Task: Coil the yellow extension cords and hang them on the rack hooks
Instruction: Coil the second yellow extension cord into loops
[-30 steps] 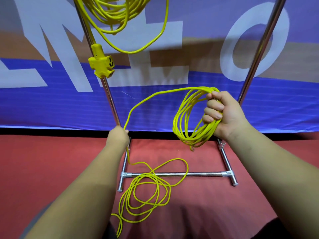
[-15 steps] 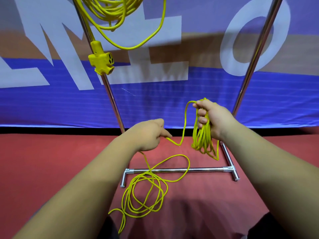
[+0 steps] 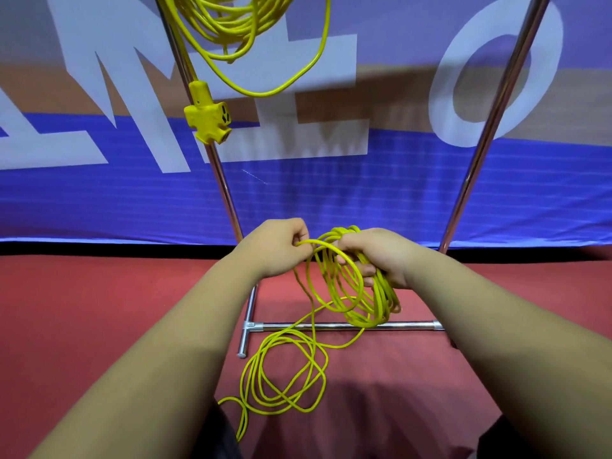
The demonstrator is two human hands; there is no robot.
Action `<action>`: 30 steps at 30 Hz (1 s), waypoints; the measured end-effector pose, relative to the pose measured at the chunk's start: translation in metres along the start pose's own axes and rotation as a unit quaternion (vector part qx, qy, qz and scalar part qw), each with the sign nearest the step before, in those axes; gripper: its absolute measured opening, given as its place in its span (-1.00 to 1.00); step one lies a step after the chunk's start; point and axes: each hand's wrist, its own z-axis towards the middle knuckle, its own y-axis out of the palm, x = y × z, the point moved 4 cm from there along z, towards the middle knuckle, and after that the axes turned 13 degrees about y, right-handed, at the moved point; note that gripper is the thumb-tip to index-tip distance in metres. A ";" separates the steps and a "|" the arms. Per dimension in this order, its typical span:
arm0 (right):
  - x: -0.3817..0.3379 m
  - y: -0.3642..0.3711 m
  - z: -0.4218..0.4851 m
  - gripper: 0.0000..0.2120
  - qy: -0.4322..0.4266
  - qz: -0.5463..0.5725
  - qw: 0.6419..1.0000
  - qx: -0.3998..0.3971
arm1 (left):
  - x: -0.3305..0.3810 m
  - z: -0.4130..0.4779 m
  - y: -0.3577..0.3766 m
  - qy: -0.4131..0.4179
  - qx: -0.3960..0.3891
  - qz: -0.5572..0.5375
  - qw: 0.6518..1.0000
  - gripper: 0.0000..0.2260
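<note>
Just below the middle of the frame, the right hand [image 3: 381,256] is closed in a fist around a bundle of yellow cord loops [image 3: 361,293], its grip wrapped tight on the top of the coil so that the loops hang down and slightly forward from the fingers. Beside it on the left and almost touching it, the left hand [image 3: 278,246] has its fingers curled and pinches a single strand of the same cord, which arches over from this grip to the top of the coil in the right hand. From the hands the cord drops to the red floor [image 3: 99,309], where the uncoiled rest [image 3: 284,369] lies in loose overlapping rings at lower centre, crossing the chrome base bar of the rack [image 3: 397,325] and trailing off toward the bottom edge between the forearms. The rack's two slanted uprights rise from that base, one left of centre and one at the right. At the top centre a second yellow cord [image 3: 231,24] already hangs in a coil from above the frame, with one long loop drooping lower, and its yellow multi-outlet end [image 3: 208,115] dangles against the left upright. Behind the rack stretches a blue banner [image 3: 331,193] with large white letters.
</note>
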 end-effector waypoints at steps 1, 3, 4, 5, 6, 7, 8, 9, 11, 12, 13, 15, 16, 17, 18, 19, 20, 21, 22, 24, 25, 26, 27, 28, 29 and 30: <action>-0.001 0.003 -0.003 -0.77 0.001 -0.007 1.000 -0.002 | -0.010 -0.002 0.003 -0.025 -0.025 -0.016 0.999 -0.87; -0.004 0.006 -0.006 -0.75 -0.002 -0.013 1.000 0.004 | -0.032 -0.006 0.013 -0.061 -0.093 -0.041 0.993 -0.89; -0.005 0.006 -0.007 -0.73 -0.003 -0.013 1.000 0.011 | -0.043 -0.009 0.019 -0.070 -0.134 -0.056 0.987 -0.89; -0.005 0.005 -0.006 -0.71 -0.001 -0.007 1.000 0.015 | -0.051 -0.012 0.025 -0.073 -0.172 -0.075 0.980 -0.89; -0.005 0.003 -0.006 -0.69 0.003 0.003 1.000 0.014 | -0.059 -0.015 0.030 -0.071 -0.201 -0.095 0.972 -0.90; -0.004 0.002 -0.005 -0.69 0.007 0.009 1.000 0.007 | -0.063 -0.018 0.034 -0.066 -0.216 -0.113 0.968 -0.92; -0.004 0.000 -0.004 -0.69 0.011 0.011 1.000 0.001 | -0.066 -0.019 0.035 -0.061 -0.215 -0.128 0.966 -0.95; -0.004 -0.001 -0.005 -0.71 0.015 0.009 1.000 -0.004 | -0.066 -0.019 0.034 -0.054 -0.205 -0.142 0.967 -0.98; -0.003 -0.003 -0.006 -0.75 0.028 0.009 0.999 -0.013 | -0.063 -0.015 0.026 -0.037 -0.163 -0.155 0.974 -0.94; -0.003 -0.005 -0.006 -0.78 0.033 0.015 0.999 -0.011 | -0.059 -0.011 0.021 -0.027 -0.138 -0.153 0.978 -0.92; -0.002 -0.006 -0.006 -0.80 0.037 0.024 0.999 -0.006 | -0.055 -0.008 0.017 -0.017 -0.114 -0.147 0.982 -0.91; -0.001 -0.009 -0.006 -0.80 0.043 0.045 0.998 0.000 | -0.045 -0.002 0.008 0.012 -0.087 -0.126 0.988 -0.86; 0.000 -0.010 -0.006 -0.79 0.047 0.059 0.997 0.000 | -0.039 0.001 0.005 0.034 -0.082 -0.116 0.989 -0.84; 0.000 -0.012 -0.005 -0.79 0.055 0.073 0.996 0.003 | -0.032 0.003 0.003 0.060 -0.080 -0.108 0.989 -0.82; 0.001 -0.013 -0.005 -0.80 0.066 0.088 0.994 0.007 | -0.027 0.005 0.001 0.084 -0.077 -0.103 0.988 -0.81; 0.001 -0.013 -0.004 -0.81 0.075 0.097 0.992 0.010 | -0.021 0.007 0.000 0.103 -0.071 -0.101 0.987 -0.80; 0.001 -0.013 -0.004 -0.82 0.082 0.101 0.991 0.011 | -0.016 0.010 -0.001 0.118 -0.065 -0.104 0.985 -0.79; 0.002 -0.013 -0.004 -0.81 0.085 0.100 0.991 0.009 | -0.011 0.011 -0.001 0.128 -0.060 -0.109 0.984 -0.78; 0.001 -0.012 -0.004 -0.80 0.086 0.096 0.992 0.004 | -0.006 0.013 -0.001 0.136 -0.056 -0.114 0.983 -0.78; 0.001 -0.010 -0.004 -0.81 0.079 0.091 0.993 -0.004 | 0.003 0.013 0.000 0.144 -0.046 -0.114 0.982 -0.78; 0.001 -0.010 -0.004 -0.82 0.073 0.094 0.993 -0.005 | 0.007 0.012 0.000 0.139 -0.039 -0.118 0.982 -0.80; 0.000 -0.009 -0.004 -0.83 0.064 0.101 0.993 -0.004 | 0.010 0.010 0.001 0.126 -0.030 -0.132 0.983 -0.82; -0.001 -0.010 -0.004 -0.84 0.054 0.107 0.993 -0.002 | 0.010 0.009 0.002 0.108 -0.023 -0.151 0.982 -0.85; -0.003 -0.010 -0.003 -0.84 0.042 0.107 0.993 -0.001 | 0.010 0.007 0.003 0.092 -0.017 -0.163 0.982 -0.85; -0.004 -0.010 -0.003 -0.86 0.030 0.101 0.994 -0.001 | 0.008 0.007 0.003 0.077 -0.011 -0.167 0.983 -0.84; -0.006 -0.009 -0.004 -0.87 0.020 0.094 0.995 -0.002 | 0.004 0.006 0.003 0.064 -0.011 -0.168 0.984 -0.81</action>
